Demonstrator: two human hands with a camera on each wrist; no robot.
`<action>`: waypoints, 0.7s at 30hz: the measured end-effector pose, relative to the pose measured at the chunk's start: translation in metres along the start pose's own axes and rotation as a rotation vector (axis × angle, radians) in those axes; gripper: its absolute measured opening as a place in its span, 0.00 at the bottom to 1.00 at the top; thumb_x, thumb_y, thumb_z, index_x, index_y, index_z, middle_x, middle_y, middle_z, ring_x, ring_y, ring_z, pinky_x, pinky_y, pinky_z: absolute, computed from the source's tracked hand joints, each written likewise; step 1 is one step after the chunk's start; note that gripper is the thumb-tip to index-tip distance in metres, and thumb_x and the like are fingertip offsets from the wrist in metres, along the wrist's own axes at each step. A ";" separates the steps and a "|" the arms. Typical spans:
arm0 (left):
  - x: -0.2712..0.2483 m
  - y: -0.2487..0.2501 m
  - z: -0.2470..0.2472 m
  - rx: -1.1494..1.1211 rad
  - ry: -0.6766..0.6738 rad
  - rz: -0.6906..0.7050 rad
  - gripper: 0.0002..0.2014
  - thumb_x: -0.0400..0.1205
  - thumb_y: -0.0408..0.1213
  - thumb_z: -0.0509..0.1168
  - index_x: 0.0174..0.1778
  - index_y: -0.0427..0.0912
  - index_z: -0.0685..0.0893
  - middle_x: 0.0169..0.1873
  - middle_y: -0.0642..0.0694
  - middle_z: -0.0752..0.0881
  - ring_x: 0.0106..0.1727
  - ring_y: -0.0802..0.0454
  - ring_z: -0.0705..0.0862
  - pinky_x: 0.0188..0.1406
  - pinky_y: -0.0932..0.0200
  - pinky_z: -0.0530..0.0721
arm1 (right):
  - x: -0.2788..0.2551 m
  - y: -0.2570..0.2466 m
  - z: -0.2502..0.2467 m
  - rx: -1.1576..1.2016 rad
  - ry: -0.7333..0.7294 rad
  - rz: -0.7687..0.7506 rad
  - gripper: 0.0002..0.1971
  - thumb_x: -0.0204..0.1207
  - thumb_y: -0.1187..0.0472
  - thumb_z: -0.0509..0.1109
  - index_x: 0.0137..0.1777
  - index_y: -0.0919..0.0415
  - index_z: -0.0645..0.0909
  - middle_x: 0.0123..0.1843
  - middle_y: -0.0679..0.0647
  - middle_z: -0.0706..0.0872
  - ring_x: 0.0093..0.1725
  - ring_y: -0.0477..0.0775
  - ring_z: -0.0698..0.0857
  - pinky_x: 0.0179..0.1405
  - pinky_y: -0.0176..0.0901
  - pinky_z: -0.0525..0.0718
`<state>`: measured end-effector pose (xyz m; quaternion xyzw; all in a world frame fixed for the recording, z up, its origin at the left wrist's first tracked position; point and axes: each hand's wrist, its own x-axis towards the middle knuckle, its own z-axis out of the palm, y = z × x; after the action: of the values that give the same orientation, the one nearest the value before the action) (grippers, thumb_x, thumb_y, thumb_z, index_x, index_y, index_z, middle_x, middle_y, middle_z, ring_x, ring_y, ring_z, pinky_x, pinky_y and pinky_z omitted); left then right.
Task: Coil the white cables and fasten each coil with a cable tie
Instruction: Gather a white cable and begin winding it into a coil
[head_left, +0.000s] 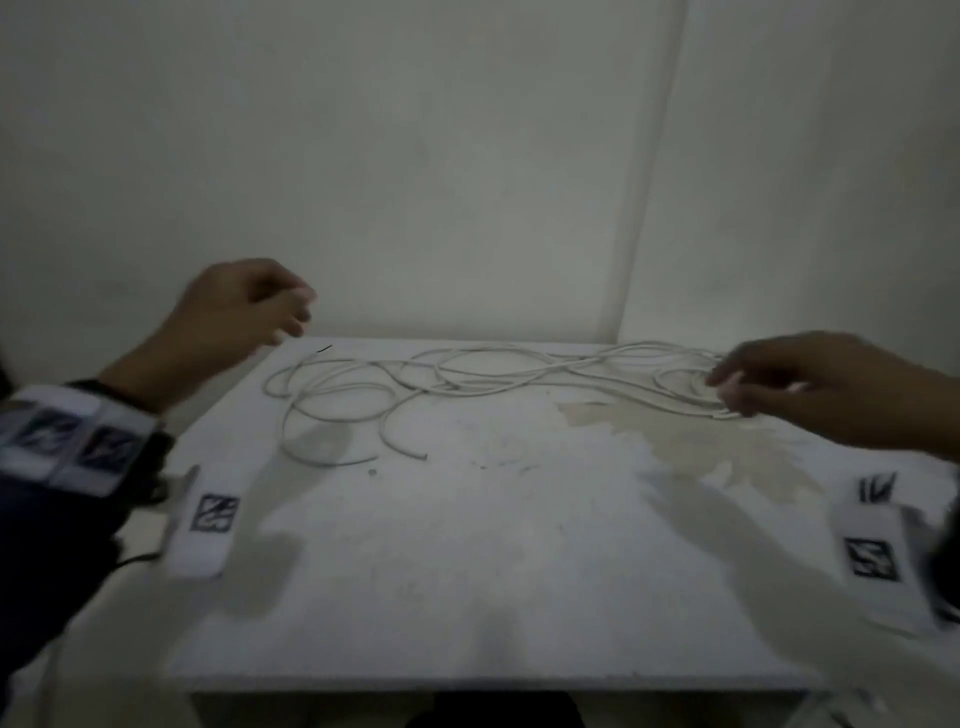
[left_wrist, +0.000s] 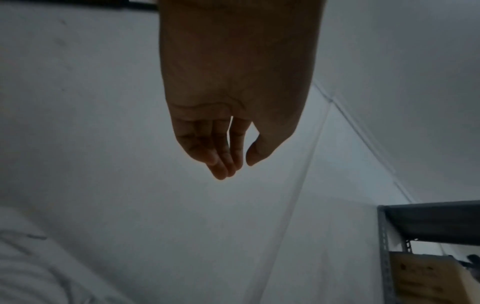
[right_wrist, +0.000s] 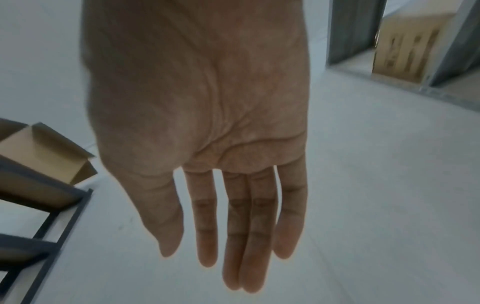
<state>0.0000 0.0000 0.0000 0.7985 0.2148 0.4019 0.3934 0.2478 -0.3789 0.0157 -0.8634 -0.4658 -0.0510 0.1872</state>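
Observation:
Loose white cables (head_left: 467, 379) lie in tangled loops across the far half of the white table (head_left: 467, 561). A short black cable tie (head_left: 324, 348) lies near the far left corner. My left hand (head_left: 291, 312) hovers above that corner with its fingers loosely bent and nothing in it; the left wrist view shows my left hand (left_wrist: 233, 164) empty too. My right hand (head_left: 732, 389) is over the cables' right end, fingers stretched out, fingertips close to the loops. In the right wrist view my right hand (right_wrist: 228, 267) is flat and empty.
White walls stand right behind the table. Brownish stains (head_left: 701, 441) mark the table's right side. A metal shelf (left_wrist: 426, 226) with cardboard boxes (right_wrist: 52, 152) shows in the wrist views.

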 end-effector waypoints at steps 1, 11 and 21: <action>0.014 -0.001 0.027 0.027 -0.069 -0.023 0.09 0.83 0.29 0.63 0.38 0.45 0.81 0.22 0.55 0.86 0.22 0.66 0.83 0.21 0.75 0.76 | 0.022 -0.012 0.010 -0.035 -0.065 -0.021 0.03 0.76 0.48 0.69 0.45 0.42 0.85 0.32 0.38 0.88 0.39 0.34 0.85 0.41 0.30 0.78; 0.079 -0.083 0.197 -0.306 -0.277 -0.577 0.05 0.83 0.31 0.63 0.42 0.36 0.80 0.34 0.41 0.83 0.29 0.52 0.82 0.25 0.67 0.79 | 0.202 -0.007 0.150 -0.063 -0.348 0.032 0.16 0.81 0.55 0.67 0.66 0.58 0.80 0.68 0.58 0.81 0.64 0.59 0.82 0.61 0.41 0.75; 0.118 -0.140 0.240 0.260 -0.192 -0.471 0.15 0.77 0.40 0.68 0.31 0.32 0.88 0.11 0.50 0.81 0.25 0.52 0.81 0.29 0.62 0.78 | 0.271 -0.028 0.214 0.032 -0.537 -0.152 0.24 0.76 0.53 0.73 0.73 0.49 0.77 0.71 0.53 0.80 0.65 0.56 0.80 0.59 0.41 0.76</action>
<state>0.2598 0.0524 -0.1441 0.8049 0.4058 0.1909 0.3886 0.3585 -0.0731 -0.1032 -0.8055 -0.5629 0.1731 0.0662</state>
